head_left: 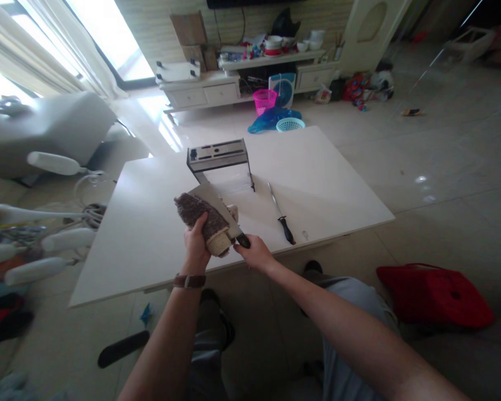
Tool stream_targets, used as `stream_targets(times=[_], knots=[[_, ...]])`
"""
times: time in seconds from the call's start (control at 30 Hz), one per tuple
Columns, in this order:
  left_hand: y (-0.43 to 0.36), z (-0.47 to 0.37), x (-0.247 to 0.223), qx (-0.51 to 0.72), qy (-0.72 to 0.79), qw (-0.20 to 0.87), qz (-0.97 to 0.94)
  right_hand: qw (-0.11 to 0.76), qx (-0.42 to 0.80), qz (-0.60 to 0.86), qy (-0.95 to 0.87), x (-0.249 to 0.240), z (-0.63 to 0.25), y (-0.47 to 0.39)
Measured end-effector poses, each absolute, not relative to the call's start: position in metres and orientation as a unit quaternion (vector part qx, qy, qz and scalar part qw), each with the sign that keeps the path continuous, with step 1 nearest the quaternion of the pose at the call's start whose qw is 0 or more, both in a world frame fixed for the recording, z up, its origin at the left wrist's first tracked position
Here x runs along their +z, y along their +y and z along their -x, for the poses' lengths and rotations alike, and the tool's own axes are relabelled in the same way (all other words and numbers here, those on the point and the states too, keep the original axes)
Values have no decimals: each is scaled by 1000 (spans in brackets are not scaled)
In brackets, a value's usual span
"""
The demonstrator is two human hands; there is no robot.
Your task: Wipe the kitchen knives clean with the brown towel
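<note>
My left hand (196,245) is closed around a fuzzy grey-brown cloth (198,214) with a beige edge, the thumb pressed on top. A cleaver (212,201) has its broad blade against the cloth, which covers part of it. Its black handle is gripped in my right hand (255,253). Beyond the blade stands a metal knife rack (219,159) with slots in its top. To the right lies a sharpening steel (278,203) with a black handle. A small pale thing (233,211) shows behind the blade; I cannot make out what it is.
These things are over or on a white table (329,184). A small clear object (304,235) lies by its front edge. A red stool-like item (434,295) is at the right, knife-rack-free floor (426,184) around it. White-handled items (58,162) stand at the left; baskets (265,102) are behind.
</note>
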State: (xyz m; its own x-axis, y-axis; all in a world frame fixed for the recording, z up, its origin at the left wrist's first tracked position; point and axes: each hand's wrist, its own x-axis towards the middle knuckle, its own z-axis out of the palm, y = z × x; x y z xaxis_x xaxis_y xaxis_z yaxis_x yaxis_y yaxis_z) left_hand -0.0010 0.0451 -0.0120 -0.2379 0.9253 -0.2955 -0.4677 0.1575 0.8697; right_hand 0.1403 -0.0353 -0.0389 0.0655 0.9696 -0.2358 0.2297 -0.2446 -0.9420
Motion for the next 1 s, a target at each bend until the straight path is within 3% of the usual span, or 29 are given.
stream_targets(times=[1.0], knots=[[38, -12, -25, 566, 539, 579, -232, 380, 561, 611, -409, -51, -138, -36]])
